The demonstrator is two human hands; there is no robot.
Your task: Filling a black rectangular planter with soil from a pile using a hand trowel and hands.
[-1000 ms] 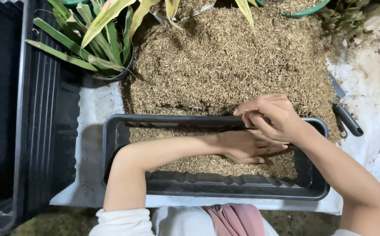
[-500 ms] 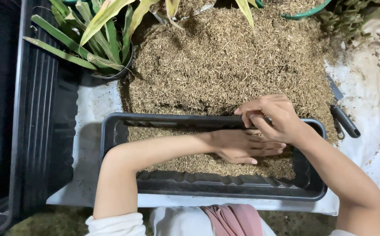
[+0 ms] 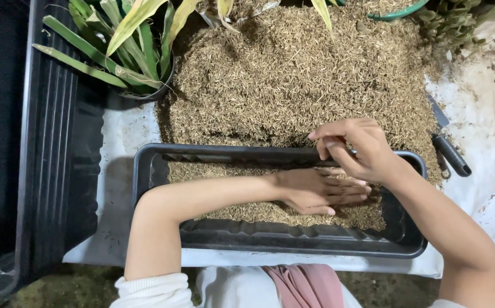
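Note:
A long black planter trough [image 3: 150, 188] lies crosswise in front of me, part filled with dry brown husk [image 3: 247, 212]. My left hand [image 3: 318, 193] lies flat, palm down, on the husk inside the trough, fingers together and pointing right. My right hand [image 3: 355, 148] hovers just above it at the trough's far rim, fingers curled loosely with the fingertips pointing left; whether it holds any husk I cannot tell. Beyond the trough sits a big heap of the same husk [image 3: 298, 80] on a white sheet [image 3: 487, 114].
A potted plant with long green and yellow leaves [image 3: 116, 51] stands at the far left of the heap. A second black trough [image 3: 48, 148] runs along the left side. A black-handled tool [image 3: 449, 151] lies right of the trough. A green rim [image 3: 398, 12] shows at the top.
My left hand has slid a little to the right across the husk in the trough. My right hand stays at the far rim with hardly any shift.

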